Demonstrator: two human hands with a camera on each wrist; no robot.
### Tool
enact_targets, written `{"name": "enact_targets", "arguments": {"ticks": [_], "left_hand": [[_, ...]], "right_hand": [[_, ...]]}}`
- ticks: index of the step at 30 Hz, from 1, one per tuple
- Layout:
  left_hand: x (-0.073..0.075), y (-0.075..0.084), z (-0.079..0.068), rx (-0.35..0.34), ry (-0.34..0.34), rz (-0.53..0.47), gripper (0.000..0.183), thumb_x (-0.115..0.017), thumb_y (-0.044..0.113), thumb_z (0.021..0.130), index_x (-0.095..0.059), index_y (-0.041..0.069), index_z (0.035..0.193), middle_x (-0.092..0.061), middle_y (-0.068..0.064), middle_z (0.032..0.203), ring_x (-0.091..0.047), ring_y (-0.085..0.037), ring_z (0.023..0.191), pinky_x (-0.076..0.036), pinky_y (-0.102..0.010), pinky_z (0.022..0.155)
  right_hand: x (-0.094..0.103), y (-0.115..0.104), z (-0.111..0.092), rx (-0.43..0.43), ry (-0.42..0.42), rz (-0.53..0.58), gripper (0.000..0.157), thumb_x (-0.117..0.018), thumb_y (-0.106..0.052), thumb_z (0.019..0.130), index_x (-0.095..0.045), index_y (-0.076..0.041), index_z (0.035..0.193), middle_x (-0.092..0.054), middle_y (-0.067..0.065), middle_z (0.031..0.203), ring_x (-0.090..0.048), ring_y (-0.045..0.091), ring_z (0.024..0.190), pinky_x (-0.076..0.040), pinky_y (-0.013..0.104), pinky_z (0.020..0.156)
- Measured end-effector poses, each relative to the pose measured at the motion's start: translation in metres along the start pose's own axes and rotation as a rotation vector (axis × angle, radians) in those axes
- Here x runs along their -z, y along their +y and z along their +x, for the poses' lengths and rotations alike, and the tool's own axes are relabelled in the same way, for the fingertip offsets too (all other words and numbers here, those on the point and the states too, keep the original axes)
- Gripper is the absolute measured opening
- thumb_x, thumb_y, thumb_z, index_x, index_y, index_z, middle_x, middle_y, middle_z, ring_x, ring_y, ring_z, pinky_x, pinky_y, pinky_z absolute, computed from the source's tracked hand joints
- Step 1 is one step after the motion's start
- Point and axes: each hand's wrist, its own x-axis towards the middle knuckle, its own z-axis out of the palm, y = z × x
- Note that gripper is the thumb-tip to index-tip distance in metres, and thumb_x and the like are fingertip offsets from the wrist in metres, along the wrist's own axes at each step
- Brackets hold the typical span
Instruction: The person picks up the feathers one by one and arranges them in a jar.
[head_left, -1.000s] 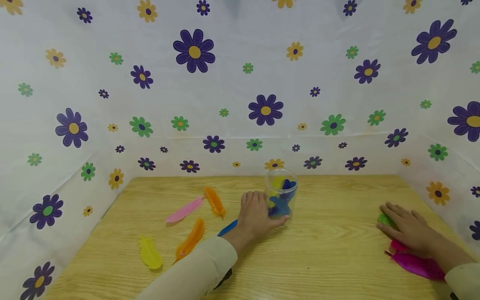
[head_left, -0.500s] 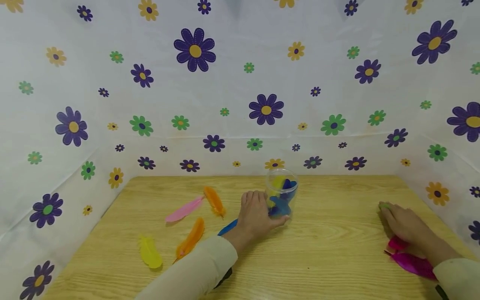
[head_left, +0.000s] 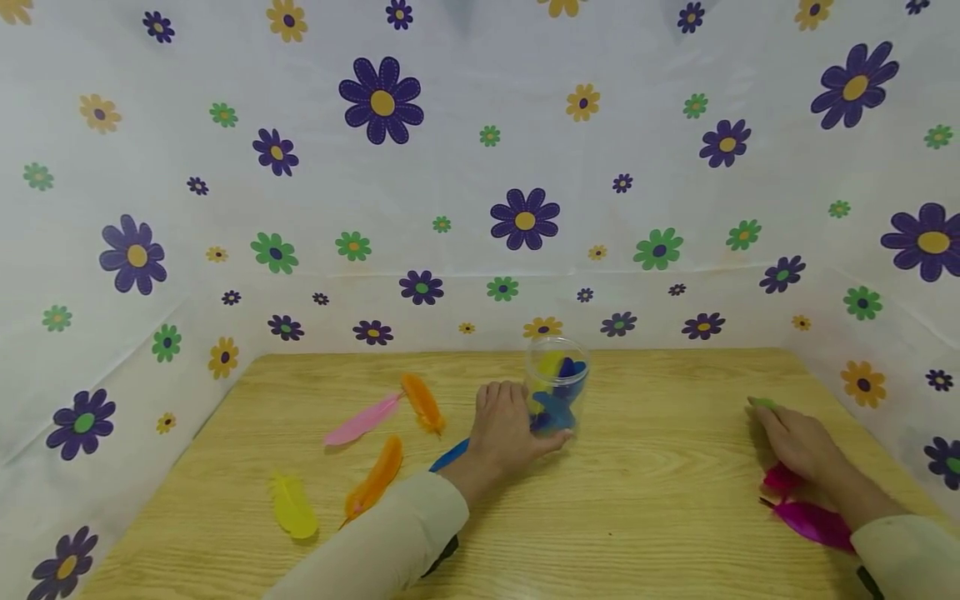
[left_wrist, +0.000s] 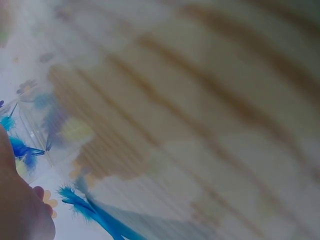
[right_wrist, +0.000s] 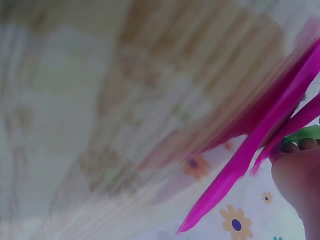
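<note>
My left hand (head_left: 504,429) grips the left side of a clear plastic jar (head_left: 582,400) near the back of the table, thumb along its base. Blue and yellow feathers fill the jar. A blue feather (head_left: 450,456) lies under my left forearm; the left wrist view shows this blue feather (left_wrist: 102,217) beside the hand. Over at the right, my right hand (head_left: 806,446) pinches a green feather (head_left: 765,403), mostly hidden by the fingers. In the right wrist view the green feather (right_wrist: 306,133) shows at the fingertips. Magenta feathers (head_left: 813,525) lie beneath and beside the right wrist.
On the wooden table (head_left: 637,517), left of the jar, lie a pink feather (head_left: 363,419), an orange feather (head_left: 422,404), another orange feather (head_left: 375,477) and a yellow feather (head_left: 294,507). A white flower-print cloth (head_left: 450,175) stands around the back and sides.
My right hand has gone from lying flat over the green feather to pinching it, turning and shifting slightly left. The left hand and jar stay put.
</note>
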Motion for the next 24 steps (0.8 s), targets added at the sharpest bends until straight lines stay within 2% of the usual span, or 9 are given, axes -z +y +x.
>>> {"name": "enact_targets", "arguments": {"ticks": [5,10,13,16,20,24], "left_hand": [[0.001,0.000,0.000,0.001,-0.007,0.014,0.087,-0.053,0.083,0.079,-0.052,0.004,0.118,-0.053,-0.005,0.104,-0.041,-0.021,0.097,-0.031,-0.038,0.096],[0.001,0.001,0.001,0.008,-0.026,0.007,0.089,-0.052,0.083,0.080,-0.052,0.004,0.120,-0.054,-0.005,0.107,-0.041,-0.022,0.099,-0.030,-0.038,0.097],[0.000,0.002,0.002,0.007,-0.032,-0.005,0.089,-0.052,0.083,0.080,-0.052,0.004,0.121,-0.054,-0.006,0.108,-0.042,-0.022,0.099,-0.030,-0.038,0.097],[-0.001,0.002,0.002,0.004,-0.023,0.001,0.089,-0.051,0.084,0.080,-0.052,0.004,0.120,-0.054,-0.005,0.106,-0.042,-0.022,0.098,-0.031,-0.038,0.097],[-0.002,0.001,0.001,0.007,-0.006,0.034,0.089,-0.050,0.085,0.079,-0.053,0.005,0.118,-0.054,-0.005,0.106,-0.043,-0.022,0.098,-0.031,-0.038,0.096],[-0.001,-0.001,0.001,0.005,0.002,0.046,0.087,-0.050,0.084,0.079,-0.053,0.005,0.115,-0.054,-0.005,0.105,-0.042,-0.022,0.098,-0.031,-0.038,0.095]], "right_hand": [[-0.001,-0.007,0.001,-0.003,0.005,0.080,0.065,-0.014,-0.036,0.109,-0.035,0.014,0.145,-0.033,0.047,0.141,-0.031,0.068,0.126,-0.030,0.071,0.103],[-0.002,-0.015,0.005,-0.061,0.021,0.192,0.067,-0.012,-0.038,0.109,-0.033,0.012,0.147,-0.027,0.046,0.146,-0.025,0.066,0.132,-0.025,0.071,0.107],[-0.007,-0.022,0.006,-0.078,0.053,0.179,0.068,-0.013,-0.037,0.109,-0.036,0.017,0.143,-0.030,0.046,0.144,-0.029,0.065,0.131,-0.028,0.069,0.107],[-0.014,-0.032,0.008,-0.008,0.098,0.127,0.063,-0.019,-0.032,0.109,-0.042,0.019,0.138,-0.042,0.044,0.138,-0.039,0.062,0.127,-0.035,0.067,0.103],[-0.024,-0.049,0.012,0.138,0.133,0.070,0.054,-0.025,-0.025,0.109,-0.049,0.016,0.136,-0.052,0.039,0.133,-0.048,0.057,0.124,-0.040,0.064,0.101],[-0.033,-0.064,0.016,0.214,0.119,0.046,0.050,-0.028,-0.023,0.109,-0.049,0.012,0.138,-0.050,0.035,0.138,-0.046,0.055,0.127,-0.038,0.063,0.105]]}}
